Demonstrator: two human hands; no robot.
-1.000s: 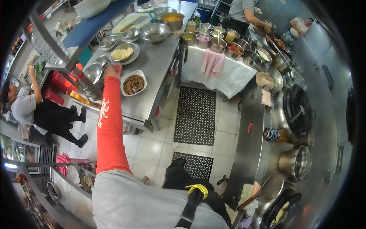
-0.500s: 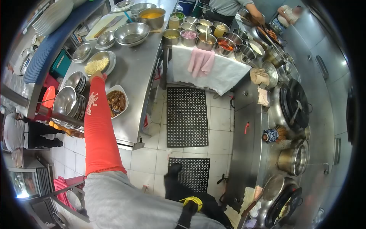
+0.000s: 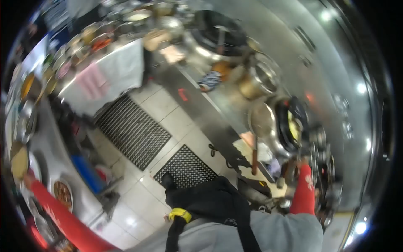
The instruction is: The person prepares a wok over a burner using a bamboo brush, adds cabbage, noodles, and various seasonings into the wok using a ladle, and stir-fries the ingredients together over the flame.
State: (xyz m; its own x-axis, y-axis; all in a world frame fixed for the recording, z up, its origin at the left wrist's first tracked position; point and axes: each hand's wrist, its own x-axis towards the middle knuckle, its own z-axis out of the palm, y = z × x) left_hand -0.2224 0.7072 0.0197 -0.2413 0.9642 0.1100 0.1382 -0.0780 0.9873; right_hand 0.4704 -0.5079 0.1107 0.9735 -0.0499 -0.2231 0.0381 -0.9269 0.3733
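My left hand point(image 3: 29, 179), in a red sleeve, is at the near rim of a metal bowl of noodles point(image 3: 19, 161) on the steel counter at the far left. Its fingers look closed on the rim, though motion blurs them. A white dish of dark, saucy food point(image 3: 63, 194) sits beside my left forearm. My right hand point(image 3: 303, 163) is stretched out at the right, close to the near edge of a black wok point(image 3: 294, 126) with pale yellow food in it. Blur hides its fingers and whether it touches the wok.
Behind the wok stand a large metal pot point(image 3: 262, 77) and another black wok point(image 3: 220, 33). A brush with a patterned wrap point(image 3: 210, 80) lies on the stove edge. Black rubber mats point(image 3: 134, 132) cover part of the tiled floor. A cloth-covered table point(image 3: 121, 71) holds several ingredient containers.
My view has swung right, toward the stove, and is blurred. My right arm has come into view, reaching out near the wok. My left hand stays by the noodle bowl.
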